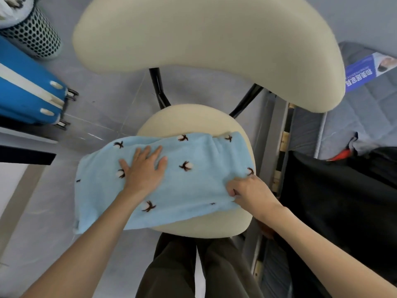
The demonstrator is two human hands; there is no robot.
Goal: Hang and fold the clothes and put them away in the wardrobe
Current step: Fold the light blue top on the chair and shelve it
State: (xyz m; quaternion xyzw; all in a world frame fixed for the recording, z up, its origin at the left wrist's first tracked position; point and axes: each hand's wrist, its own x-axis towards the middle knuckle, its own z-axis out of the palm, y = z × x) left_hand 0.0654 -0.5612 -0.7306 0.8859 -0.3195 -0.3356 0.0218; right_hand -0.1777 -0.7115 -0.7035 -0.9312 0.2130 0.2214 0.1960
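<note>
Blue garment [193,179] on chair [193,117], under hands [144,168]

Only writing I can spot is white Chinese characters on the blue leaflet [367,70], sideways and too blurry to read.

Cream chair [193,35] on grey floor [103,100]

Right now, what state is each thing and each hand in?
Blue garment: spread across the chair seat, left end overhanging.
Left hand: flat, pressing the garment.
Right hand: pinching the garment's near edge.
Black clothing: lying unfolded on the bed.
</note>
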